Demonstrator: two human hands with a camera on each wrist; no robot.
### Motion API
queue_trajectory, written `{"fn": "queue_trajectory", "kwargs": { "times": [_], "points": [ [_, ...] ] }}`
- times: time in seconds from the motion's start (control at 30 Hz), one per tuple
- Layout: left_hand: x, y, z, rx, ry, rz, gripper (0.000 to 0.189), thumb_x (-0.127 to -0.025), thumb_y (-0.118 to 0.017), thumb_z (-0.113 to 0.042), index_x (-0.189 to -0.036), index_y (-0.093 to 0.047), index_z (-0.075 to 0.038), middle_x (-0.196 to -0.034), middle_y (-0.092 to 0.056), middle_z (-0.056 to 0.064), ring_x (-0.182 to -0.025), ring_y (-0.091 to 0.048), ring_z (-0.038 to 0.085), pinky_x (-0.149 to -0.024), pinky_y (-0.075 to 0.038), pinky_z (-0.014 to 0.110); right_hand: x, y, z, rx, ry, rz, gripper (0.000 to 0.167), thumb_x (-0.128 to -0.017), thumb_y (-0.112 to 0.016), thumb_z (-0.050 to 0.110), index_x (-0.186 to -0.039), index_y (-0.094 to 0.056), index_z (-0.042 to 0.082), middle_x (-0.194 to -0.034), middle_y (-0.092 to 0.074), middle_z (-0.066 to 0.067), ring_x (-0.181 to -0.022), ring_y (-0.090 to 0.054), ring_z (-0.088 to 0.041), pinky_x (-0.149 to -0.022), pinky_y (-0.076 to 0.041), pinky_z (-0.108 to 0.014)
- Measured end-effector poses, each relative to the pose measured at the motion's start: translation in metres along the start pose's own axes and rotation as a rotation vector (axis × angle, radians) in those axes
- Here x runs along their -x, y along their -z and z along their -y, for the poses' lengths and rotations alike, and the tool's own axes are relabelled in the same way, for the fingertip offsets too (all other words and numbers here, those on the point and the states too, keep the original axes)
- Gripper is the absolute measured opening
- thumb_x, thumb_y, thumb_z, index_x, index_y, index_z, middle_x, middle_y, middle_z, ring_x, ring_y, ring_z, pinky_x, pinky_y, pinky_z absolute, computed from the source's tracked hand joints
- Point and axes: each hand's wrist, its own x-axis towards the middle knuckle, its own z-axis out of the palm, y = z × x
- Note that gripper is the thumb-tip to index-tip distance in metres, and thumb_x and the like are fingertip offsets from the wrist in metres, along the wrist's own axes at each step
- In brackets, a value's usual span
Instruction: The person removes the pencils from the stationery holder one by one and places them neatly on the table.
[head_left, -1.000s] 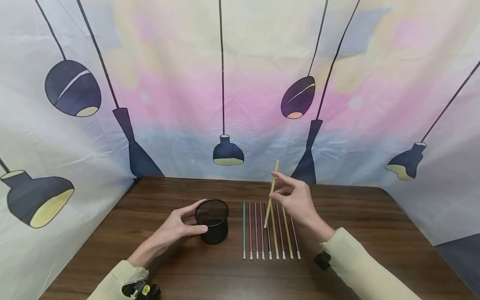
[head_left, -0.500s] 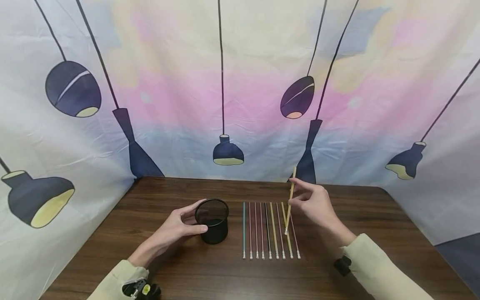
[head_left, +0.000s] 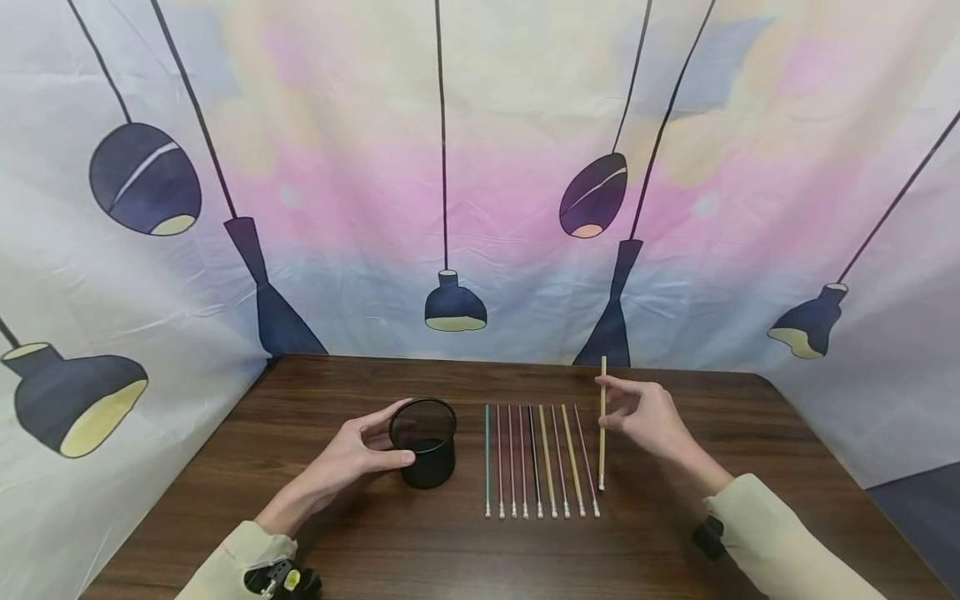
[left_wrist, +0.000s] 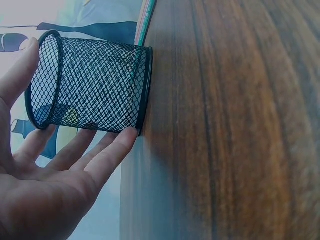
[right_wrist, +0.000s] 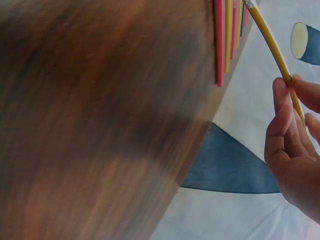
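Note:
My left hand (head_left: pixel 352 458) holds a black mesh pencil cup (head_left: pixel 429 471) upright on the table. In the left wrist view the thumb lies at the rim of the cup and fingertips touch its side. My right hand (head_left: pixel 651 421) pinches a yellow pencil (head_left: pixel 602 454) between thumb and fingers, eraser end down, just right of the row. Several pencils lie side by side with erasers toward me: a teal one (head_left: pixel 487 458) at the left end, a black one (head_left: pixel 535 454) mid-row, yellow ones among dark red ones, and a red pencil (right_wrist: pixel 219 50) nearest the right hand.
The dark wood table (head_left: pixel 450 558) ends at a fabric backdrop (head_left: pixel 360 208) printed with hanging lamps, which stands behind and at both sides. Each wrist carries a small black device on a pale sleeve (head_left: pixel 780 533).
My right hand has moved rightward across the row with the yellow pencil, bringing it lower and more upright beside the last pencil. The left hand and the cup have stayed in place.

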Motion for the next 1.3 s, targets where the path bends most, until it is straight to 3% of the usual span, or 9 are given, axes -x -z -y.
{"fn": "queue_trajectory", "kwargs": {
  "times": [0.4, 0.57, 0.7, 0.93, 1.3],
  "points": [
    [0.000, 0.000, -0.001, -0.016, 0.012, -0.009, 0.084, -0.095, -0.081, -0.014, -0.166, -0.036, -0.014, -0.154, -0.052, 0.022, -0.142, -0.050, 0.039, -0.099, -0.054, 0.037, 0.002, -0.005, -0.012, 0.026, -0.040, 0.064, 0.060, -0.078, -0.086, -0.006, -0.136, -0.071, 0.000, -0.098, -0.073, -0.009, -0.074, -0.073, -0.015, -0.064, -0.053, -0.031],
    [0.001, 0.000, -0.001, -0.011, 0.011, -0.008, 0.084, -0.095, -0.081, -0.014, -0.166, -0.036, -0.015, -0.155, -0.051, 0.023, -0.142, -0.049, 0.040, -0.099, -0.054, 0.036, 0.002, -0.007, -0.014, 0.040, -0.062, 0.113, 0.063, -0.077, -0.088, -0.004, -0.137, -0.069, -0.001, -0.097, -0.072, -0.007, -0.081, -0.070, -0.017, -0.065, -0.053, -0.033],
    [0.001, 0.000, -0.001, -0.012, 0.008, -0.004, 0.084, -0.095, -0.081, -0.013, -0.166, -0.036, -0.014, -0.154, -0.051, 0.024, -0.142, -0.049, 0.040, -0.098, -0.054, 0.035, 0.003, -0.008, -0.017, 0.031, -0.107, 0.152, 0.063, -0.077, -0.087, -0.006, -0.137, -0.069, -0.002, -0.098, -0.071, -0.008, -0.082, -0.067, -0.019, -0.063, -0.055, -0.035],
    [0.001, 0.000, 0.000, -0.010, 0.001, 0.001, 0.084, -0.095, -0.081, -0.013, -0.166, -0.036, -0.015, -0.155, -0.049, 0.026, -0.142, -0.049, 0.042, -0.098, -0.054, 0.036, 0.003, -0.011, -0.021, -0.005, -0.184, 0.182, 0.060, -0.080, -0.084, -0.008, -0.137, -0.068, -0.004, -0.097, -0.070, -0.009, -0.069, -0.065, -0.021, -0.061, -0.057, -0.038],
    [0.001, 0.001, 0.000, -0.028, -0.006, 0.000, 0.082, -0.095, -0.081, -0.014, -0.166, -0.037, -0.016, -0.154, -0.050, 0.025, -0.141, -0.050, 0.041, -0.100, -0.052, 0.036, 0.004, -0.014, -0.021, -0.016, -0.213, 0.231, 0.056, -0.082, -0.084, -0.007, -0.136, -0.068, -0.006, -0.102, -0.070, -0.011, -0.070, -0.069, -0.022, -0.061, -0.057, -0.041]
  ]
}}
